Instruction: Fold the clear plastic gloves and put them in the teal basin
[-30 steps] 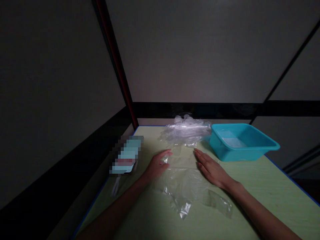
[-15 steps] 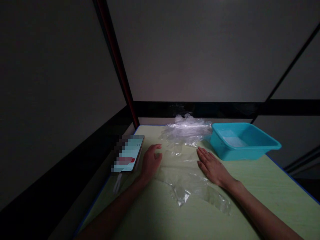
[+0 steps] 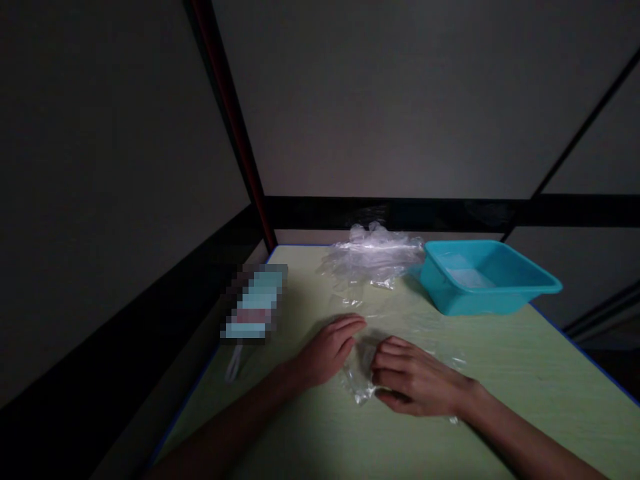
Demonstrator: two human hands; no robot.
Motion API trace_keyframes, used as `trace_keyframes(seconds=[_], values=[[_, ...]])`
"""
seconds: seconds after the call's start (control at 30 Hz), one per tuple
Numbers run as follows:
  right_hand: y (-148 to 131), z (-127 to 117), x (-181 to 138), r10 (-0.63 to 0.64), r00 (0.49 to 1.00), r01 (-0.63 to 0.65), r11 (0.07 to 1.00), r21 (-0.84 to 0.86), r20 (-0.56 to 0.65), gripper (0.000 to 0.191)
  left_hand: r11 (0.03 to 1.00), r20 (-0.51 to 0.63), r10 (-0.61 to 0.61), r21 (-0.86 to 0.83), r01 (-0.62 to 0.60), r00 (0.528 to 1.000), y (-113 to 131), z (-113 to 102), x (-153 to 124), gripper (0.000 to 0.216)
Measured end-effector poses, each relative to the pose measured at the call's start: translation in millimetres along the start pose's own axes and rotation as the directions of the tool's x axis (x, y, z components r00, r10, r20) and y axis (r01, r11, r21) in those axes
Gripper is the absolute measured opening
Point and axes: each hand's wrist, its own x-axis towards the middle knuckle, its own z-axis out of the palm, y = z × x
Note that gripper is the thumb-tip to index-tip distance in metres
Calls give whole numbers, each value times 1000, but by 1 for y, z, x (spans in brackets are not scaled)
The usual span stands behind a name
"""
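Observation:
A thin clear plastic bag [image 3: 358, 385] lies spread over the pale green table [image 3: 300, 437], partly covered by my hands. My left hand [image 3: 327, 350] rests at its left side, fingers stretched out and held together, pointing right. Just right of it, my right hand [image 3: 413, 377] is closed over the bag, its fingers curled down into the plastic with the thumb below. The fingertips of the right hand are hidden. Behind both hands sits a crumpled heap of clear plastic bags [image 3: 375, 257].
At the back right stands a turquoise plastic basin [image 3: 480, 303] with something pale inside. A pixelated phone-like screen [image 3: 255, 303] leans at the table's left edge, a white cord [image 3: 233, 365] below it. Panelled walls [image 3: 390, 113] enclose the left and far sides.
My left hand has moved right, its fingers straightening over the bag. My right hand has come nearer to me and left, going from flat to curled on the plastic.

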Motion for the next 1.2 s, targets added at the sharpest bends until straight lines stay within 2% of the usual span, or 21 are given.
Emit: trace_keyframes(seconds=[0.13,0.27,0.4,0.53,0.6,0.73,0.87,0.97,1.03,1.13,1.2], values=[[-2,5,4,8,999,-11,995,-102,-32,17,998,62,-13,-67,17,998,-6,-1,1,36],[-1,5,4,53,996,-61,992,-112,-71,19,982,35,-45,-181,51,998,-7,-4,5,31],[3,3,2,167,984,-170,984,-48,-55,20,951,13,54,-306,-48,998,-7,-11,5,33],[5,0,0,231,973,-230,973,33,-28,18,958,16,231,-180,-225,973,-2,-20,2,41],[4,-2,1,249,968,-246,967,70,-31,18,957,38,279,-95,-274,960,3,-22,0,44],[4,-3,3,286,957,-279,952,128,-43,18,955,71,297,-35,-296,952,8,-19,-3,43],[9,-3,0,338,937,-325,935,145,-83,19,949,94,313,-71,-307,945,7,-16,-5,30],[14,-3,-3,390,912,-371,916,151,-124,19,957,166,288,-79,-279,943,7,-15,-5,18],[15,-2,-3,427,893,-401,899,177,-142,18,972,165,235,-42,-231,958,9,-13,-3,20],[13,3,0,473,871,-437,869,233,-130,22,996,27,83,37,-83,996,13,-6,2,19],[11,8,2,488,866,-457,861,223,-111,31,998,-44,-7,69,10,999,15,0,5,21]])
